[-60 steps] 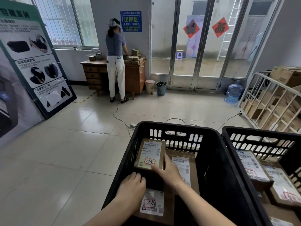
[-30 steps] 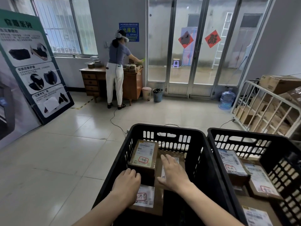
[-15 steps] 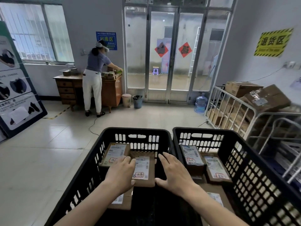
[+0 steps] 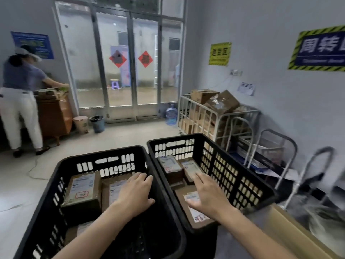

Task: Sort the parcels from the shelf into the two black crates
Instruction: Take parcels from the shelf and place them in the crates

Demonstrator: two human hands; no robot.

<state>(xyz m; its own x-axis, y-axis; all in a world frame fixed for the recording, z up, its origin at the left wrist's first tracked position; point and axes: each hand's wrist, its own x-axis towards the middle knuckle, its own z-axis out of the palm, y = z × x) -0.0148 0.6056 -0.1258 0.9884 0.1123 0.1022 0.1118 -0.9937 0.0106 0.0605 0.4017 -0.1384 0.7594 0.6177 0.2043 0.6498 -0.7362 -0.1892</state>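
- The two black crates stand side by side on the floor with their long walls touching. The left crate is nearer the camera and the right crate sits slightly further off.
- Open tiled floor runs from the far rims of both crates to the glass doors, and also to the left of the left crate.
- On the right there is little room. A white cage trolley piled with cardboard boxes stands near the right crate's outer wall, with more metal frames behind it.
- A flat cardboard edge lies just beside the right forearm at the lower right.
- Another person stands at a wooden surface at the far left, well apart from the crates.
- The left hand is open and holds nothing. It is low inside the left crate, with its fingers near the shared wall.
- The right hand is open with spread fingers over the right crate and holds nothing. Whether it touches a parcel cannot be told.
- All the parcels are brown cardboard boxes with white printed labels, and some carry a red stamp.
- The left crate holds a stamped parcel at its left wall and a second parcel beside it, partly under the left hand.
- The right crate holds two far parcels side by side and a near parcel lying flat below the right hand.
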